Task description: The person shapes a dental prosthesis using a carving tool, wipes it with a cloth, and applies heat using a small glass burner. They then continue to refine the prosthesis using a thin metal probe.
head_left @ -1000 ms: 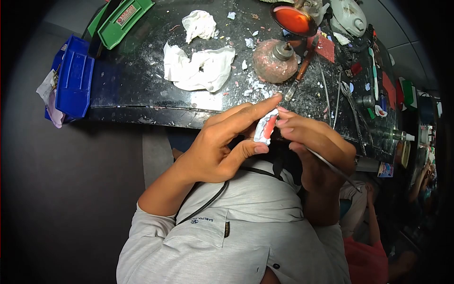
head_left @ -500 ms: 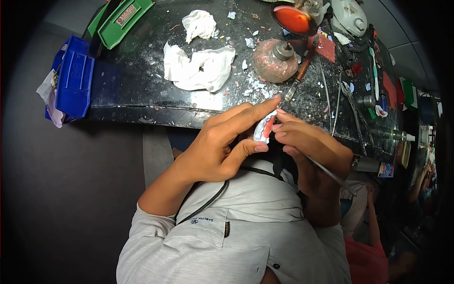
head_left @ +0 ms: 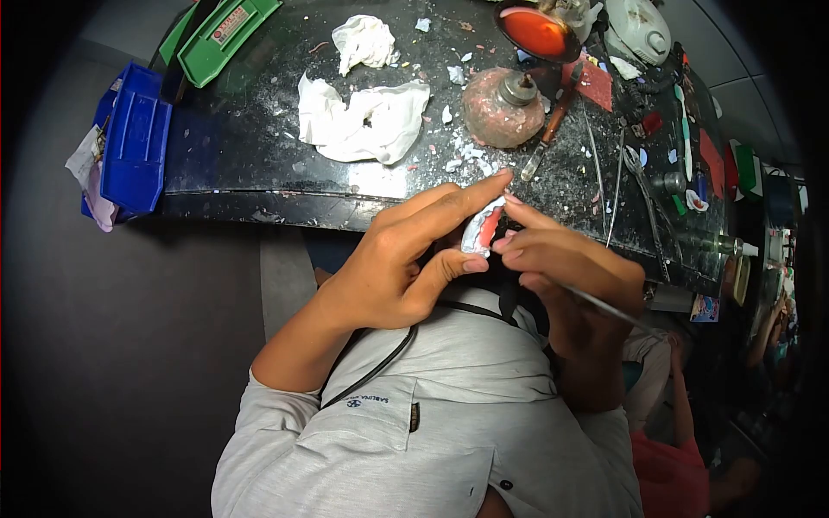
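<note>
My left hand (head_left: 401,259) is closed on a small white dental cast (head_left: 472,238), thumb at its lower end and index finger along the top. Pink wax (head_left: 490,226) covers the side of the cast that faces right. My right hand (head_left: 580,263) pinches a thin metal dental hand tool (head_left: 611,311), its shaft running out low to the right past the palm. Its working tip is hidden by the fingers, which sit right at the wax. Both hands are in front of my body, just off the bench edge.
On the black bench (head_left: 250,164) lie crumpled white cloth (head_left: 367,121), a spirit lamp (head_left: 503,110), a wooden-handled knife (head_left: 555,125), metal instruments (head_left: 643,190) and a bowl of red liquid (head_left: 534,33). Blue (head_left: 136,142) and green (head_left: 226,39) bins stand left. Another person (head_left: 665,466) is at lower right.
The tool's far end has swung up and to the right as my right hand turned slightly. The cast has tilted a little in my left hand.
</note>
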{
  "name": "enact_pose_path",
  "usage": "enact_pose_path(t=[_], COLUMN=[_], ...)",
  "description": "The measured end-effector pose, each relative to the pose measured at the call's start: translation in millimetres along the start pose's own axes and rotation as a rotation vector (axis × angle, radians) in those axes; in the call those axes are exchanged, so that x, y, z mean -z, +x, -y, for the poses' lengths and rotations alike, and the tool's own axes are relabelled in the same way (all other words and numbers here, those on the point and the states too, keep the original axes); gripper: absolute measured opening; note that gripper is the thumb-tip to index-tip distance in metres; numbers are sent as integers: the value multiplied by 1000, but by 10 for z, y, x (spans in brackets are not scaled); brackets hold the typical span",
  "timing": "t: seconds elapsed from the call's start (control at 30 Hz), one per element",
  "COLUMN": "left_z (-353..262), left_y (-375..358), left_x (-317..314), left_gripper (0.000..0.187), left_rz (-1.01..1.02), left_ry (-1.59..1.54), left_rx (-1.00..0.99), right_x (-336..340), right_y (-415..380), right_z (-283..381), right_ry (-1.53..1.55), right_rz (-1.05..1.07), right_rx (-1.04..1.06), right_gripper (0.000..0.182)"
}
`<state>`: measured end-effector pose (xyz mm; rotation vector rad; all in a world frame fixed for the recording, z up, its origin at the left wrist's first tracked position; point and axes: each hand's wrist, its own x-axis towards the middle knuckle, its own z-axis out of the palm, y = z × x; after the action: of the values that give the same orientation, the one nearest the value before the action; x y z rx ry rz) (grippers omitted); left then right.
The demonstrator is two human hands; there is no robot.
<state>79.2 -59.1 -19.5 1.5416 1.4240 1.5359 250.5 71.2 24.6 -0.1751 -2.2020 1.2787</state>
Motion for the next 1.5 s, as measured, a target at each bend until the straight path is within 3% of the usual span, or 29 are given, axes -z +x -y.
enact_pose_path(t=[0.13,0.2,0.43,0.5,0.63,0.73,0.87,0.93,1.3,1.37,1.5], left_z=[-11,-55,-68,-118,-63,-85,-132,-147,-133,-129,-102], left_y=[-8,-13,-14,-4,-39,-40,-48,-55,-58,-45,-61], left_x=[-3,41,29,55,16,22,36,37,3,-24,4], left_gripper=[65,62,62,62,61,59,63,66,73,72,70], left_rz=[-18,27,14,44,7,-8,-31,-41,-63,-61,-16], left_ry=[-20,-34,-46,-65,-150,-202,-317,-376,-408,-415,-309], left_rx=[11,132,141,232,209,216,229,237,168,166,173], right_x=[-10,-3,-10,-7,51,105,296,345,186,120,67], right_y=[9,-3,7,13,-8,-58,-46,-59,-59,-50,63], right_z=[-70,-63,-99,-114,-144,-276,-425,-411,-208,-163,-121], right_ry=[-42,-33,48,8,139,342,177,78,129,236,13], right_rz=[-47,-11,-47,-61,35,-187,-371,-532,-442,-357,-136], right_rx=[23,30,-9,-12,5,-11,79,-83,-68,16,222], right_gripper=[9,9,13,14,16,19,18,17,11,12,18])
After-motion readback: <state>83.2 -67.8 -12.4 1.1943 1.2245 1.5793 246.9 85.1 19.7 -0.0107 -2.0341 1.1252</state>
